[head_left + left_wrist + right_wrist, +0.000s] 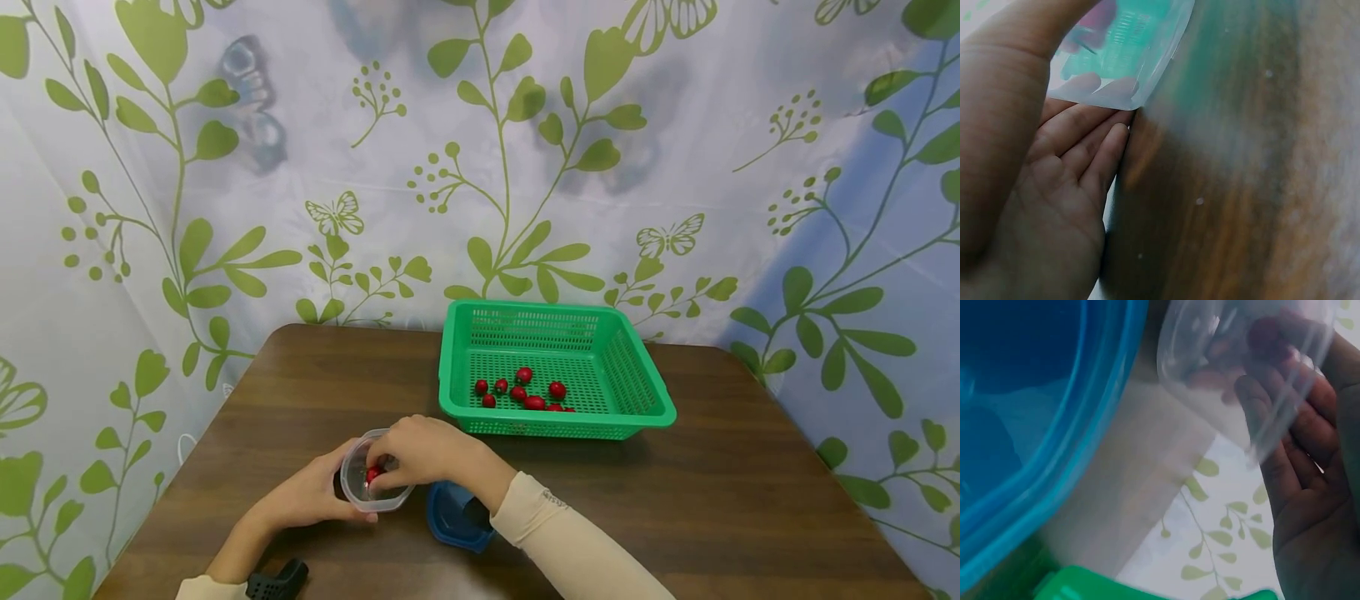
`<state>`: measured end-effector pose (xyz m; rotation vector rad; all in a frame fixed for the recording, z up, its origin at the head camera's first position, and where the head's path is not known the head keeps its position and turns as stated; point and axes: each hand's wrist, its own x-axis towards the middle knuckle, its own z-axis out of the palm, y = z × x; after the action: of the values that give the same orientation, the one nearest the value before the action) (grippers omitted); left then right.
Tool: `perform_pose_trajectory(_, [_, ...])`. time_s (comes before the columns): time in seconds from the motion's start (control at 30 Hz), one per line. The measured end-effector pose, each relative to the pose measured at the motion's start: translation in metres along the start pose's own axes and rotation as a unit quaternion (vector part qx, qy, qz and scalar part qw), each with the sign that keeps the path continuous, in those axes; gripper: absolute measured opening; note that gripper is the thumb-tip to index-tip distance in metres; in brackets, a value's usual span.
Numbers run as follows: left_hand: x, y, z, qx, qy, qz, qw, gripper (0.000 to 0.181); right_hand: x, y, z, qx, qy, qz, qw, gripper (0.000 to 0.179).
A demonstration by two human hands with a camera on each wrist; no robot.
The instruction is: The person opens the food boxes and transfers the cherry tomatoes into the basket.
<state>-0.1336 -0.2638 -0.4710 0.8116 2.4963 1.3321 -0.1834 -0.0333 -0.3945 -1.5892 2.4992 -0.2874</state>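
My left hand point(322, 492) grips a clear plastic container point(384, 498), tilted with its mouth facing up toward me, the thumb on the near side and fingers behind it. In the left wrist view the container point(1147, 75) rests against the fingers. Fingers of my right hand point(423, 454) reach inside the container and pinch a small red fruit point(372, 473). Through the clear wall in the right wrist view, the red fruit point(1266, 337) shows blurred at the fingertips. A blue plastic dish point(453, 533) sits under my right forearm, partly hidden by it.
Behind the hands, a green perforated basket point(555, 423) holds several small red fruits point(535, 403). All stand on a brown wooden table point(750, 467). A leaf-patterned cloth point(465, 125) hangs behind it. A black strap point(277, 581) is on the left wrist.
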Motion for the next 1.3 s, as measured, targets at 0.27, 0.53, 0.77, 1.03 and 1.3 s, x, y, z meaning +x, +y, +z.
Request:
perform_pose_trajectory(0.27, [0.001,0.001,0.0,0.014,0.009,-0.006,0.9998,0.088,-0.02,0.012,-0.019,0.073,0.077,-0.001,0.9944,0.029])
perform_pose_trajectory(0.53, [0.003,0.001,0.0,0.01,0.011,0.016,0.9998,0.079,-0.039,0.019,-0.035,0.127,0.119,0.011,0.9847,0.029])
perform_pose_trajectory(0.77, [0.003,0.0,0.0,-0.008,0.006,0.022,0.9997,0.078,-0.057,0.032,-0.038,0.156,0.169,0.015,0.9732,0.026])
perform_pose_trajectory(1.03, [0.002,0.001,0.001,0.002,0.015,0.025,0.9996,0.08,-0.086,0.054,-0.037,0.194,0.217,0.066,0.9544,0.025])
perform_pose_trajectory(1.3, [0.004,0.003,0.001,0.015,0.026,0.036,0.9989,0.082,-0.112,0.073,-0.037,0.19,0.234,0.1,0.9483,0.027])
